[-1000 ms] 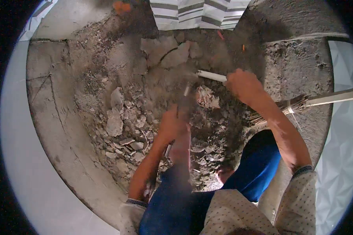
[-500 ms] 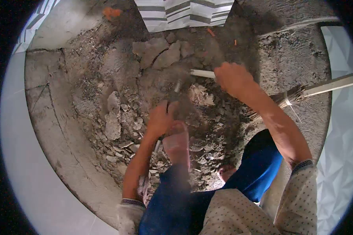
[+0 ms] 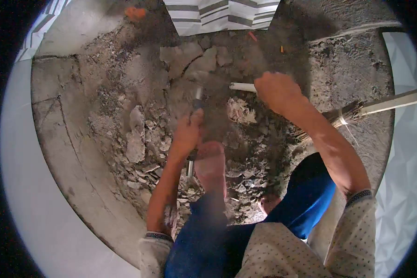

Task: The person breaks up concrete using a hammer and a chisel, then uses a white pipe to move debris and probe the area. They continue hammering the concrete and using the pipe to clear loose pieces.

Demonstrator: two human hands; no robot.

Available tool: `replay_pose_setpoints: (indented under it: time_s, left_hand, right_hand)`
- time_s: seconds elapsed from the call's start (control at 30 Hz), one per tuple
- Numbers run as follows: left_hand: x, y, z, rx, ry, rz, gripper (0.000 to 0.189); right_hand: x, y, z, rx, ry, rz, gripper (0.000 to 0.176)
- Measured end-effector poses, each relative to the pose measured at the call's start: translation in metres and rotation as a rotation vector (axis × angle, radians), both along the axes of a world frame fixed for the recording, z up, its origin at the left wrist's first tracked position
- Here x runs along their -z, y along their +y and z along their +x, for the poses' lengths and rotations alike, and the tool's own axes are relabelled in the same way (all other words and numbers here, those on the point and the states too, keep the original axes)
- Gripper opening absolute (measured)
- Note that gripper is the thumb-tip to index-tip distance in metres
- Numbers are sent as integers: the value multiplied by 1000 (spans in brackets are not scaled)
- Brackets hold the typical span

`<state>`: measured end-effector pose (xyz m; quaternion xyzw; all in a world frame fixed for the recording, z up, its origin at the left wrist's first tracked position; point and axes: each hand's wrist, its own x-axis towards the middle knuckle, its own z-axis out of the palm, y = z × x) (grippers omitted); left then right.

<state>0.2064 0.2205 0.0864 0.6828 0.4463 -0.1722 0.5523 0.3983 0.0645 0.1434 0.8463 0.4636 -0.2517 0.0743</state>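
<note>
My left hand (image 3: 188,132) is wrapped round a metal rod-like tool (image 3: 198,94) with a dark middle; its bright ends stick out above and below the fist. The upper end points at broken slabs (image 3: 201,62). To the right, my right hand (image 3: 277,90) grips a pale handle (image 3: 242,86) whose free end points left; whatever else belongs to it is blurred or hidden. A pale, frayed clump (image 3: 240,111) lies on the rubble between and below the hands. My bare foot (image 3: 210,162) is just right of the left forearm.
Loose rubble (image 3: 136,134) covers the ground around the feet. A twig broom (image 3: 345,115) with a pale handle lies at the right. White panels (image 3: 401,139) stand along the right edge, and a striped sheet (image 3: 222,14) is at the top. Orange bits (image 3: 135,13) lie farther back.
My left hand has shifted slightly left and up, and the rod-like tool now shows more upright at both ends. My right hand has hardly moved.
</note>
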Motion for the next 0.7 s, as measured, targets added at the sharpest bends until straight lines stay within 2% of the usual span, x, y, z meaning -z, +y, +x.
replay_pose_setpoints:
  time_s: [0.1, 0.2, 0.27, 0.33, 0.4, 0.47, 0.53, 0.6, 0.7]
  left_hand:
    - [-4, 3, -1, -296, -233, -10, 37]
    - [2, -6, 8, -563, -263, 67, 39]
    - [56, -10, -18, -2, -338, 565, 41]
    - [60, -9, -22, 246, -302, 610, 42]
    - [19, -6, -10, 163, -170, 221, 44]
    - [17, -4, -16, 93, -201, 340, 44]
    - [12, 5, -25, 11, -182, 321, 41]
    - [4, 9, -29, -66, -137, 134, 37]
    - [-16, -3, -27, -198, -264, 78, 30]
  right_hand:
    - [-4, -1, 3, -23, 19, -10, 16]
    - [-2, 0, 3, 17, 21, -16, 16]
    - [4, 3, 3, 25, 19, -31, 15]
    - [9, -2, 7, 5, 16, -80, 14]
    - [15, -28, 8, 54, 21, -4, 17]
    - [18, -57, 9, 138, 62, 47, 22]
    - [20, -80, 7, 268, 135, 66, 28]
    - [3, -78, -2, 490, 308, 222, 32]
    - [-9, -63, -25, 704, 498, 478, 34]
